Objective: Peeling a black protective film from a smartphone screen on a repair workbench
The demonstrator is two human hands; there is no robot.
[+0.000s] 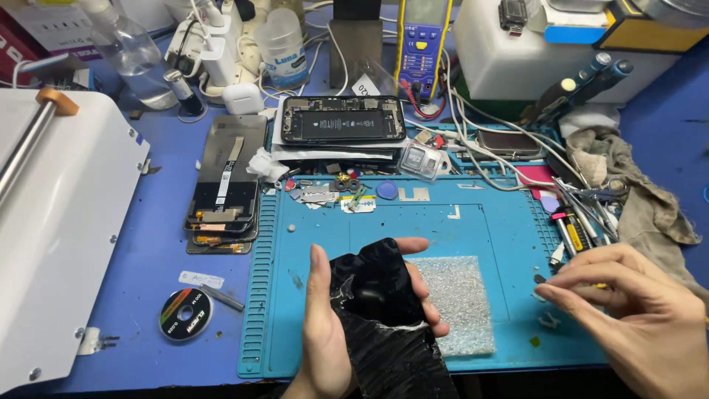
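Over the blue work mat (473, 222), the left hand (329, 325) wraps around a black phone screen (380, 303), thumb on one edge and fingers curled over the other, probably so the glossy face stays steady. The right hand (639, 307) hovers at the mat's right edge; I cannot tell whether its nearly closed fingertips pinch anything. A bubble-wrap pad (461, 303) lies just beside the screen. The mat's middle is open, and tools (580, 222) crowd its right border.
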